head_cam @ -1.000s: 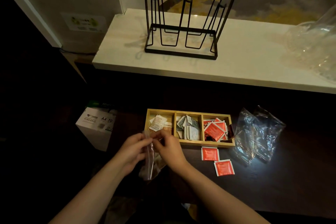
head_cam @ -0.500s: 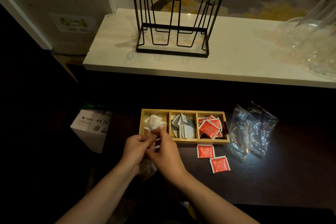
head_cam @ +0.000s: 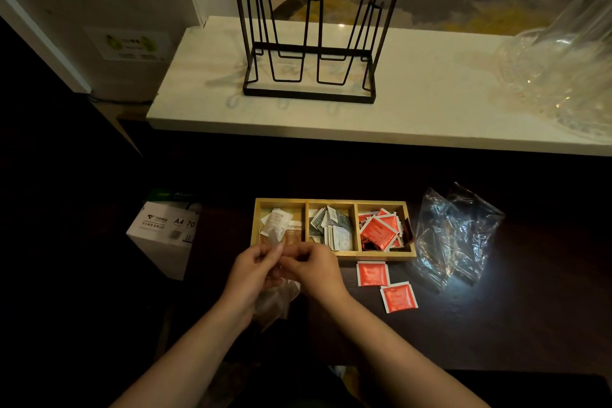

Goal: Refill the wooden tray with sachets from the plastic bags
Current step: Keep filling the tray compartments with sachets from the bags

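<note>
Head view is pretty dim. The wooden tray [head_cam: 332, 254] is a boxy three-slot thing: white paper sachets [head_cam: 276, 223] left, grey ones middle, glossy red ones [head_cam: 378, 232] right. Just in front of its left slot, the left hand [head_cam: 250, 275] and right hand [head_cam: 316, 270] both pinch a crinkly clear plastic bag [head_cam: 276, 303], contents too murky to read. Right of the tray lie empty bags [head_cam: 455, 235].

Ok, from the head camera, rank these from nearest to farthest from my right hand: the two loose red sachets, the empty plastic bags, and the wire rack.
From the right hand:
1. Loose red sachets, on the dark table just to its right, in front of the tray.
2. Empty plastic bags, farther right, beyond the tray's end.
3. Wire rack, up on the white counter, far behind.
</note>
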`<state>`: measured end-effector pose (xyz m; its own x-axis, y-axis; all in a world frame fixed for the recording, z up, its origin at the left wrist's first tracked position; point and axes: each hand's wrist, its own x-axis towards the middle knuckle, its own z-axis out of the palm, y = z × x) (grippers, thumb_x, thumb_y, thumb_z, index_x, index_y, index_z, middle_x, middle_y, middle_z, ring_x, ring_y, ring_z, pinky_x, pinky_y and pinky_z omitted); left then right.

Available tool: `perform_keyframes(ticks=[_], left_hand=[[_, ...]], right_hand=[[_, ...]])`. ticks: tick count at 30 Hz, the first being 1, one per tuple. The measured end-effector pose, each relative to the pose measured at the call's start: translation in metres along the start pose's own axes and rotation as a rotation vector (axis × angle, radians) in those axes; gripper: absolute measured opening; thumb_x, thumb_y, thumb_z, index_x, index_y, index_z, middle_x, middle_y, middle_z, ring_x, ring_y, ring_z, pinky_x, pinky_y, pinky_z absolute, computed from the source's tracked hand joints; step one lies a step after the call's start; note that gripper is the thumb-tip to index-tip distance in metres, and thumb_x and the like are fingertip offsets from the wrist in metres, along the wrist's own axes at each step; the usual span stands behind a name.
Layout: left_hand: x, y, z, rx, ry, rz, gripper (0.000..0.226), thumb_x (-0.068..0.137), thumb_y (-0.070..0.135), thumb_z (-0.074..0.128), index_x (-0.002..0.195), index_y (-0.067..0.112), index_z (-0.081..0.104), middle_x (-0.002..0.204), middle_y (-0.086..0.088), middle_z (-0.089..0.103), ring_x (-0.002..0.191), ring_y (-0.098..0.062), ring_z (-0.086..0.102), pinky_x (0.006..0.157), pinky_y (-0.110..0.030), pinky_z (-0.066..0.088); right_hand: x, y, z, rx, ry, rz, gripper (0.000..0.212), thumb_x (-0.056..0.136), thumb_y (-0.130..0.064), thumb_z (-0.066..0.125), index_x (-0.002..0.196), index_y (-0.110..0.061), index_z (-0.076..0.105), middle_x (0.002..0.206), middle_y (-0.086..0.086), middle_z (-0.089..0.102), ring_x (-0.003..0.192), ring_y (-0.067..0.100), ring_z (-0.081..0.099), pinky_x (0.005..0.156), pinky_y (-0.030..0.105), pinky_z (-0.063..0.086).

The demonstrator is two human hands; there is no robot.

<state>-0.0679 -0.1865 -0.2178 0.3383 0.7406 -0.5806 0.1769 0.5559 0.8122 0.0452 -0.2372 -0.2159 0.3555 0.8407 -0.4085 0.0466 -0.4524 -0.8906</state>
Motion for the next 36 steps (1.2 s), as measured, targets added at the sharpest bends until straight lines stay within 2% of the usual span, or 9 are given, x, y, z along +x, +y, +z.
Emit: perform_keyframes(ticks=[2, 6, 9, 12, 19, 24, 29, 32, 36], left_hand=[[0.001, 0.0, -0.001, 0.012, -0.009, 0.001, 0.016, 0.09, 0.024, 0.059, 0.09, 0.01, 0.065, 0.076, -0.006, 0.065, 0.063, -0.012, 0.061, 0.051, -0.018, 0.052], [0.002, -0.001, -0.001, 0.039, -0.02, -0.002, 0.013, 0.089, 0.02, 0.061, 0.085, 0.008, 0.06, 0.069, -0.006, 0.06, 0.056, -0.01, 0.058, 0.052, -0.021, 0.05], [0.002, -0.001, -0.001, 0.041, -0.012, -0.004, 0.012, 0.089, 0.017, 0.061, 0.088, 0.005, 0.058, 0.07, -0.005, 0.063, 0.053, -0.007, 0.062, 0.05, -0.02, 0.052], [0.0, -0.001, 0.0, 0.043, 0.005, -0.007, 0.01, 0.09, 0.016, 0.06, 0.09, 0.005, 0.06, 0.076, -0.006, 0.068, 0.06, -0.007, 0.068, 0.05, -0.02, 0.053], [-0.002, 0.007, -0.001, 0.211, 0.083, 0.08, 0.019, 0.092, 0.015, 0.057, 0.088, 0.003, 0.07, 0.081, -0.017, 0.071, 0.068, -0.021, 0.07, 0.056, -0.027, 0.057], [-0.003, 0.009, 0.001, 0.392, 0.149, 0.185, 0.02, 0.094, 0.015, 0.053, 0.083, 0.009, 0.068, 0.071, -0.008, 0.067, 0.05, -0.005, 0.065, 0.043, -0.015, 0.049], [-0.004, 0.009, 0.002, 0.61, 0.202, 0.305, 0.018, 0.094, 0.018, 0.051, 0.081, 0.012, 0.062, 0.066, -0.005, 0.063, 0.06, -0.021, 0.063, 0.057, -0.037, 0.053], [-0.004, 0.007, 0.002, 0.7, 0.211, 0.353, 0.018, 0.093, 0.017, 0.051, 0.076, 0.017, 0.058, 0.068, 0.0, 0.061, 0.065, -0.016, 0.059, 0.053, -0.026, 0.044], [-0.002, 0.009, 0.001, 0.784, 0.213, 0.378, 0.017, 0.093, 0.017, 0.051, 0.078, 0.018, 0.056, 0.07, 0.007, 0.056, 0.065, -0.008, 0.054, 0.052, -0.019, 0.038]], right_hand=[[0.0, -0.002, -0.001, 0.095, -0.018, 0.071, 0.008, 0.084, -0.012, 0.068, 0.09, -0.011, 0.073, 0.088, 0.008, 0.074, 0.082, 0.017, 0.071, 0.079, 0.032, 0.059], [-0.001, -0.006, -0.004, 0.214, -0.076, 0.164, 0.005, 0.083, -0.008, 0.069, 0.085, -0.011, 0.073, 0.082, 0.005, 0.072, 0.075, 0.015, 0.07, 0.067, 0.024, 0.059], [-0.002, -0.008, -0.004, 0.284, -0.078, 0.232, 0.008, 0.08, -0.006, 0.072, 0.088, -0.007, 0.072, 0.086, 0.009, 0.073, 0.081, 0.019, 0.07, 0.069, 0.028, 0.059], [-0.004, -0.01, -0.004, 0.365, -0.092, 0.276, 0.011, 0.08, -0.003, 0.071, 0.091, -0.004, 0.07, 0.083, 0.007, 0.072, 0.073, 0.014, 0.069, 0.056, 0.019, 0.054], [-0.002, -0.009, -0.004, 0.417, -0.069, 0.303, 0.019, 0.077, 0.001, 0.071, 0.091, -0.003, 0.059, 0.09, 0.015, 0.065, 0.079, 0.022, 0.064, 0.063, 0.026, 0.052], [-0.001, -0.008, -0.003, 0.495, -0.107, 0.306, 0.01, 0.078, -0.001, 0.071, 0.079, -0.007, 0.063, 0.069, 0.004, 0.064, 0.061, 0.011, 0.061, 0.055, 0.02, 0.051], [0.0, -0.009, -0.002, 0.64, -0.133, 0.375, 0.011, 0.079, 0.003, 0.068, 0.084, -0.007, 0.065, 0.067, 0.0, 0.069, 0.061, 0.01, 0.064, 0.058, 0.02, 0.053], [0.0, -0.01, -0.003, 0.676, -0.142, 0.383, 0.011, 0.081, 0.004, 0.066, 0.089, -0.004, 0.065, 0.076, 0.004, 0.069, 0.063, 0.011, 0.066, 0.056, 0.021, 0.054], [0.0, -0.012, -0.002, 0.434, -0.129, 0.307, 0.009, 0.087, -0.003, 0.063, 0.095, 0.0, 0.064, 0.08, 0.004, 0.064, 0.065, 0.011, 0.061, 0.056, 0.019, 0.053]])
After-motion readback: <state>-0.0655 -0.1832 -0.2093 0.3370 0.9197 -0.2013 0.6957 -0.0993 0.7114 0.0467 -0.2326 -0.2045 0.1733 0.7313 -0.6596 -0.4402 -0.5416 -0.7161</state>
